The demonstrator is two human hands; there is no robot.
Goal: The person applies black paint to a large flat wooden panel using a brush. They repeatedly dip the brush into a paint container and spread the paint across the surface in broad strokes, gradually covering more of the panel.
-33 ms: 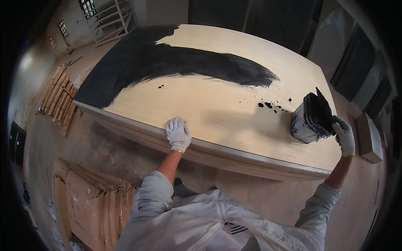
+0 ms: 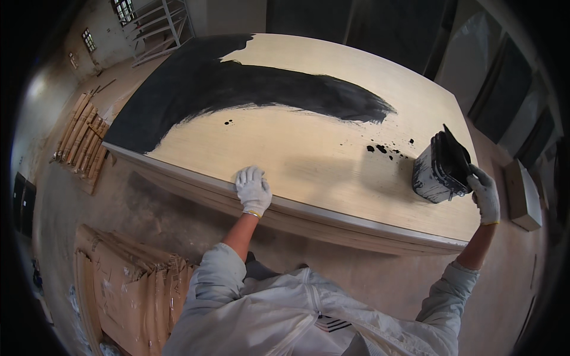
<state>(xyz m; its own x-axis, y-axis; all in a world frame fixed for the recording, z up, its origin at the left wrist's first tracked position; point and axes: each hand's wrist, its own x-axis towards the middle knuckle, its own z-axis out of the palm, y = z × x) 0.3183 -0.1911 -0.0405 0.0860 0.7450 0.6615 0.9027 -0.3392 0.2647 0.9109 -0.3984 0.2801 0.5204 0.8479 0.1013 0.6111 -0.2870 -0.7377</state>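
Observation:
A large pale wood panel, topping a stack, carries a broad swath of black paint over its left and middle. My left hand, in a white knitted glove, rests on the panel's near edge. Its fingers lie on the surface, holding nothing. At the panel's right end stands a paint-smeared bucket, its inside black. A flat black-coated tool leans up out of the bucket, its exact kind unclear. My gloved right hand is closed at the tool's near end, beside the rim; the fingertips are partly hidden.
Black paint drops dot the panel left of the bucket. Folded cardboard stands at the lower left, with more brown bundles beyond. A pale box sits on the floor at right. Metal racking stands at the far left.
My right hand has shifted slightly left along with the flat black tool. My left hand stays on the panel edge.

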